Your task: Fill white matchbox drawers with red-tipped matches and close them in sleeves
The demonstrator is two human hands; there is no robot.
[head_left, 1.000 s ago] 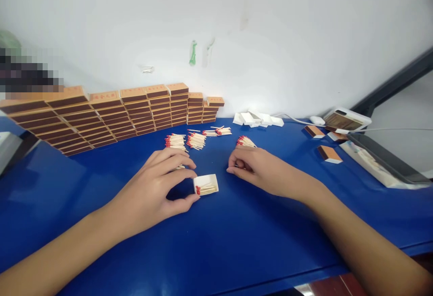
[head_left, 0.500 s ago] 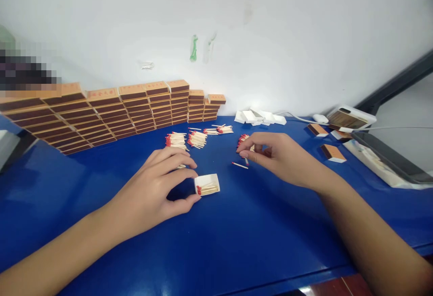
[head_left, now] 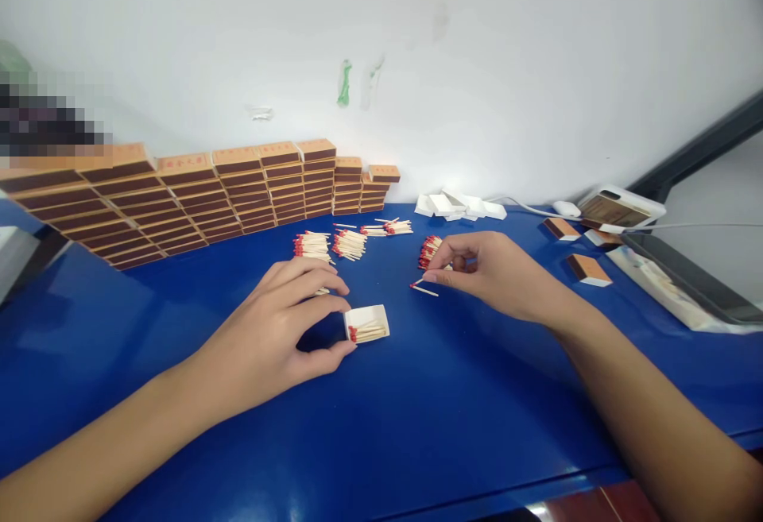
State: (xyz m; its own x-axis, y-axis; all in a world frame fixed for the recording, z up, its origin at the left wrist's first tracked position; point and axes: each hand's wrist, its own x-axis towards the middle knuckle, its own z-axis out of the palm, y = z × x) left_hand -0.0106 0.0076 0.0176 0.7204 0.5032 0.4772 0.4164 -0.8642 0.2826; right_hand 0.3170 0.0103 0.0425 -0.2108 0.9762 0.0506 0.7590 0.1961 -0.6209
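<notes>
Left hand (head_left: 289, 317) pinches partly filled tray (head_left: 366, 316) | right hand (head_left: 486, 269) pinches match (head_left: 418, 281) | matchboxes (head_left: 232, 189) stacked far left | loose match piles (head_left: 349, 244), white trays (head_left: 442, 204) remain far

1 camera is riding on the person's head, facing forward and down across the blue surface (head_left: 369, 435). It is looking from near, above and behind the left hand (head_left: 286, 319) and the right hand (head_left: 486, 272), which are showing around mid-height, while the white wall (head_left: 477, 69) beyond is filling the top of the view.
</notes>
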